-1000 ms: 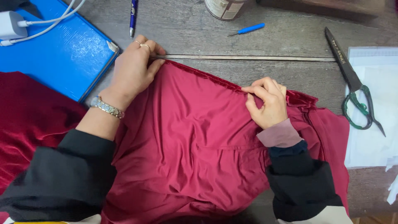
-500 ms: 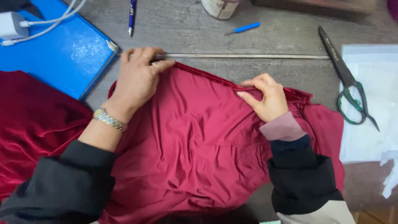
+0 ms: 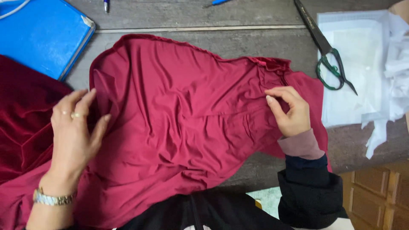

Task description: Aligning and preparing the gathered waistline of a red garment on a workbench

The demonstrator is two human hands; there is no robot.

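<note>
A crimson stretchy fabric piece (image 3: pixel 183 115) lies spread over a grey wooden table (image 3: pixel 204 15). My left hand (image 3: pixel 76 132), with a ring and a metal wristwatch, rests flat with fingers apart on the fabric's left edge. My right hand (image 3: pixel 289 110) sits on the fabric's right side, with fingers curled and thumb pinching a fold near a gathered seam. A darker red velvet cloth (image 3: pixel 23 123) lies under and to the left of my left hand.
A blue folder (image 3: pixel 40 34) lies at the top left. Black scissors with green handles (image 3: pixel 326 55) rest at the top right, partly on white plastic and paper sheets (image 3: pixel 366 72). Two pens poke in at the top edge. A wooden cabinet (image 3: pixel 375 196) shows at the bottom right.
Both hands have slid from the fabric's top edge toward me. The left one moved to the left edge, the right one to the right side. The view shifted, so the table items sit higher in frame.
</note>
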